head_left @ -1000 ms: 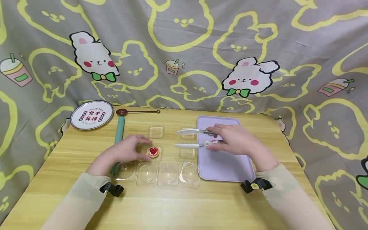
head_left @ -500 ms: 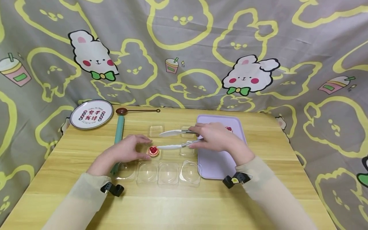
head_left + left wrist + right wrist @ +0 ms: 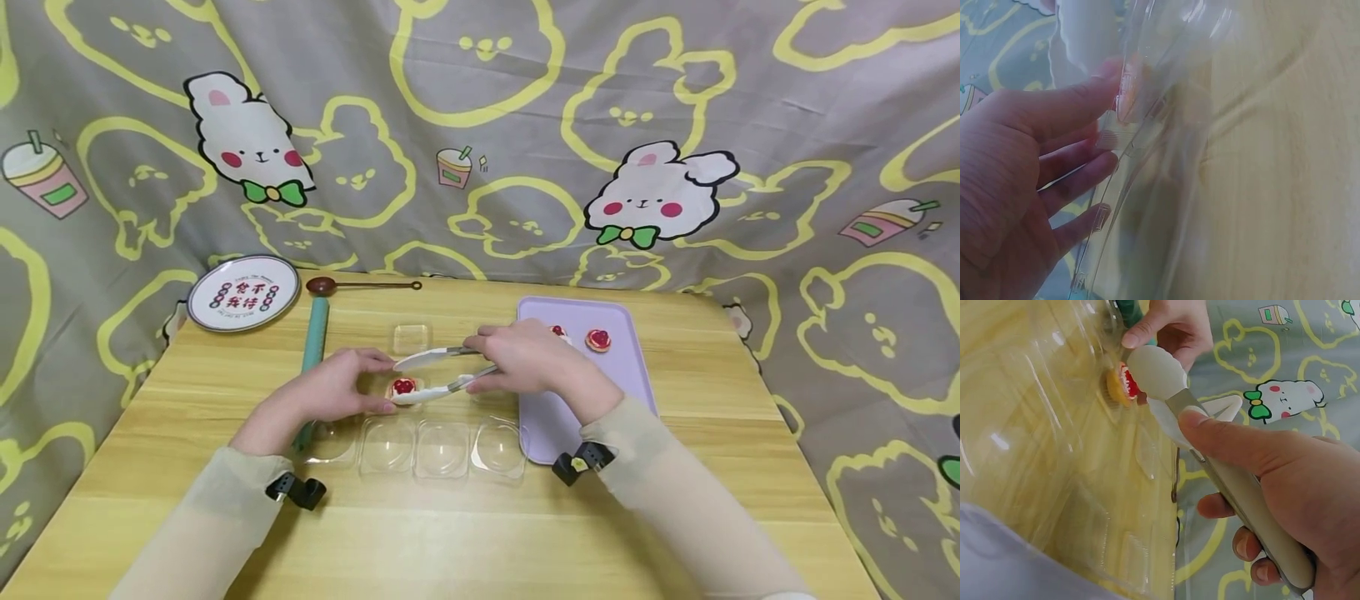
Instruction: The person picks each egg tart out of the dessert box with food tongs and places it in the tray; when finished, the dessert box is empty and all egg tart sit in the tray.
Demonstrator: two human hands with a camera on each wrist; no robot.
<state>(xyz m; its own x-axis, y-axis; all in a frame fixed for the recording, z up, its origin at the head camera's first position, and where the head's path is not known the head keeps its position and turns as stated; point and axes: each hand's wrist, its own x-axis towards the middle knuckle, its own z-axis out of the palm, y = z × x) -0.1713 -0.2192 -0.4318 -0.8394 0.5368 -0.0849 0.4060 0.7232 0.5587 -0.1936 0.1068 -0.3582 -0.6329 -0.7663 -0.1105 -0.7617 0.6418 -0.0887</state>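
Observation:
My left hand point(image 3: 337, 387) holds the left edge of a clear plastic box point(image 3: 442, 454), thumb and forefinger to either side of one shallow cell. A small tart point(image 3: 403, 386) with a red topping and cream edge sits in that cell. My right hand point(image 3: 525, 354) grips metal tongs with white tips point(image 3: 1159, 372), thumb along one arm. The tips are spread at the tart, the nearer one overlapping its front edge in the head view. In the left wrist view, the left fingertips point(image 3: 1100, 219) rest against the box's clear rim.
On the right, a lilac tray point(image 3: 592, 433) bears two more tarts point(image 3: 598, 340). A green rolled thing point(image 3: 316, 333), a brown spoon point(image 3: 322, 287) and a white plate point(image 3: 243, 321) with red lettering lie at the back left. A patterned curtain point(image 3: 480, 125) hangs behind the table.
The right hand has carried the tongs left from over the tray to the tart in the box. The tarts on the tray have come into full view. The left hand stays put.

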